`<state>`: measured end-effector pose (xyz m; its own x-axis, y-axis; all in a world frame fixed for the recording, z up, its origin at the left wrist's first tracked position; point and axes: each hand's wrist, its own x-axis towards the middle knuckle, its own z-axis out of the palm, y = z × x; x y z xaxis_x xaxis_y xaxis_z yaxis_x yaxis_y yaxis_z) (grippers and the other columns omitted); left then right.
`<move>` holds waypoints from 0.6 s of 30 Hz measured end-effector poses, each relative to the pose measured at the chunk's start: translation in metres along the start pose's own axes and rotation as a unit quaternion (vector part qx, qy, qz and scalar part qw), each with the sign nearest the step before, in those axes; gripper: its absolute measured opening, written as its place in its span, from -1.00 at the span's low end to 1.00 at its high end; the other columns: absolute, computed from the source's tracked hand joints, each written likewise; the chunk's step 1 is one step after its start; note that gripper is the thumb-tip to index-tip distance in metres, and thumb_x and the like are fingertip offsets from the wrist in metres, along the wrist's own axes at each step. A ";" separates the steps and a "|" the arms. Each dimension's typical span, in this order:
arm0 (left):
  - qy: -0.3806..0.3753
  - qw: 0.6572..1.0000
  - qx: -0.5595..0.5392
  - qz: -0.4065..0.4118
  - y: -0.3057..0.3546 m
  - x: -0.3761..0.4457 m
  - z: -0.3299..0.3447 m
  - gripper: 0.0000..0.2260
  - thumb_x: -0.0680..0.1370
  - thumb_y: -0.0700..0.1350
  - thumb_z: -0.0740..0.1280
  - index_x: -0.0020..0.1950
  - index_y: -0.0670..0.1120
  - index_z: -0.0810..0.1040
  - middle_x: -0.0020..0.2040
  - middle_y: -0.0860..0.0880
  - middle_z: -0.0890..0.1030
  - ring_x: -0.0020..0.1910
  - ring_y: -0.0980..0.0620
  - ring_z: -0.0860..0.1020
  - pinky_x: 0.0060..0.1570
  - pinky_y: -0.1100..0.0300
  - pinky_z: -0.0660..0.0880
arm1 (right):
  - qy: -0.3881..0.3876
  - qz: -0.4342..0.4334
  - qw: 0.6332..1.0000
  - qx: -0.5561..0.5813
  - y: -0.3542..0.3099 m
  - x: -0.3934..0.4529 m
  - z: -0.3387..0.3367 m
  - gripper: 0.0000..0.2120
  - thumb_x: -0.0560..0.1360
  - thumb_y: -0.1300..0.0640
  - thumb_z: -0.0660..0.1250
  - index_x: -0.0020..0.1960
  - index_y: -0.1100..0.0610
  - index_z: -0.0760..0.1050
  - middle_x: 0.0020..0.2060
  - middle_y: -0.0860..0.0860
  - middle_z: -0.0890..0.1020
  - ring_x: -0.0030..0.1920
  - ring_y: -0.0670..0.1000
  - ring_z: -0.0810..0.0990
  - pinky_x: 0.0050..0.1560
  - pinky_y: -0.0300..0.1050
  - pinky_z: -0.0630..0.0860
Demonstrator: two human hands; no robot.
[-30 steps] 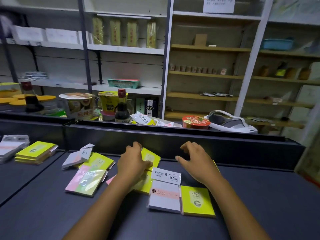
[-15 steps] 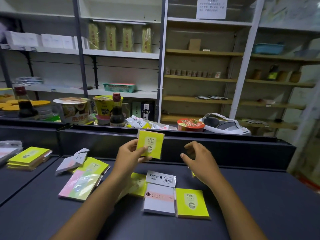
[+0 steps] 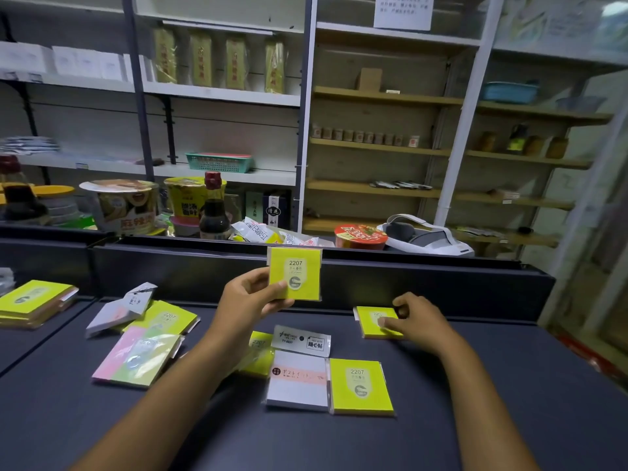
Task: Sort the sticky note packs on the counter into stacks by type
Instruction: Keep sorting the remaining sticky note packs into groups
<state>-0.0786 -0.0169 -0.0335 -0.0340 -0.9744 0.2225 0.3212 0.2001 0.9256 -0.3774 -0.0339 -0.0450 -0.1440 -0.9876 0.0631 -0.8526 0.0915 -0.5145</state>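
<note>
My left hand (image 3: 249, 299) holds a yellow "2207" sticky note pack (image 3: 295, 274) upright above the dark counter (image 3: 509, 402). My right hand (image 3: 419, 321) grips a second yellow pack (image 3: 373, 322) lying flat at the back right. In front lie a white pack with a pink band (image 3: 297, 380), another yellow pack (image 3: 360, 387) and a small white labelled pack (image 3: 302, 340). A yellow pack (image 3: 260, 355) is partly hidden by my left forearm. To the left lie a pink-green pack (image 3: 137, 356), a yellow pack (image 3: 166, 317) and a tilted white pack (image 3: 117, 311).
A stack of yellow packs (image 3: 32, 300) sits on the neighbouring counter section at far left. A raised black ledge (image 3: 407, 277) runs along the back. Behind it stand noodle cups (image 3: 120, 205), a sauce bottle (image 3: 213, 209), a red bowl (image 3: 360, 235) and shelves.
My left hand lifted a yellow pack off the counter and holds it higher now. My right hand moved right and took hold of another yellow pack on the counter.
</note>
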 end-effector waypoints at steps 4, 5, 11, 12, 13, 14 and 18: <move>-0.004 1.000 0.006 0.000 -0.001 0.001 -0.001 -0.78 0.55 -0.28 0.38 0.18 -0.16 0.59 0.04 -0.10 0.72 0.03 -0.07 0.70 -0.09 0.20 0.64 | -0.038 0.023 0.999 -0.009 0.004 0.000 0.005 -0.19 0.38 -0.25 0.50 0.46 0.14 0.35 0.35 0.14 0.39 0.36 0.14 0.38 0.36 0.07 0.40; -0.004 1.000 0.008 0.001 -0.001 0.001 -0.001 -0.79 0.55 -0.28 0.38 0.18 -0.16 0.59 0.04 -0.10 0.72 0.03 -0.07 0.70 -0.09 0.20 0.64 | -0.039 0.027 0.999 0.007 0.005 0.000 0.006 -0.18 0.36 -0.26 0.51 0.45 0.14 0.35 0.35 0.13 0.38 0.36 0.13 0.38 0.36 0.07 0.41; 0.004 1.000 0.021 0.000 -0.003 0.003 -0.002 -0.80 0.55 -0.28 0.38 0.17 -0.17 0.59 0.03 -0.09 0.72 0.02 -0.07 0.70 -0.12 0.22 0.64 | -0.092 0.025 0.995 0.027 0.007 0.002 0.007 -0.09 0.26 -0.31 0.55 0.46 0.06 0.34 0.34 0.06 0.34 0.37 0.10 0.37 0.38 0.06 0.41; 0.005 1.000 0.023 0.000 -0.004 0.003 -0.002 -0.80 0.55 -0.28 0.38 0.17 -0.16 0.59 0.03 -0.09 0.72 0.02 -0.06 0.70 -0.12 0.22 0.64 | -0.102 0.018 0.994 0.030 0.006 0.003 0.007 -0.14 0.27 -0.30 0.55 0.44 0.03 0.36 0.30 0.04 0.35 0.34 0.08 0.39 0.37 0.04 0.41; 0.006 1.000 0.026 0.001 -0.004 0.003 -0.003 -0.79 0.55 -0.28 0.38 0.17 -0.16 0.60 0.03 -0.09 0.72 0.02 -0.06 0.70 -0.12 0.22 0.64 | -0.109 0.011 0.993 0.036 0.005 0.003 0.007 -0.20 0.29 -0.28 0.55 0.41 0.00 0.39 0.26 0.03 0.36 0.31 0.06 0.40 0.35 0.02 0.42; 0.007 1.000 0.028 0.001 -0.004 0.004 -0.003 -0.79 0.55 -0.28 0.38 0.18 -0.16 0.60 0.03 -0.09 0.72 0.02 -0.06 0.70 -0.11 0.22 0.64 | -0.114 0.008 0.993 0.043 0.004 0.003 0.007 -0.26 0.30 -0.25 0.56 0.37 -0.01 0.41 0.23 0.02 0.37 0.28 0.04 0.42 0.33 0.00 0.43; 0.015 0.999 0.032 0.002 -0.005 0.005 -0.005 -0.78 0.55 -0.27 0.38 0.19 -0.18 0.59 0.03 -0.09 0.72 0.01 -0.06 0.70 -0.10 0.21 0.64 | -0.139 -0.002 0.987 0.082 0.002 0.004 0.007 -0.35 0.29 -0.15 0.60 0.27 -0.03 0.40 0.18 0.00 0.39 0.22 -0.01 0.45 0.20 -0.12 0.43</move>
<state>-0.0755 -0.0235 -0.0381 -0.0052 -0.9760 0.2177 0.2608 0.2089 0.9425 -0.3762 -0.0380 -0.0514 0.0224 -0.9870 -0.1589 -0.7565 0.0871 -0.6481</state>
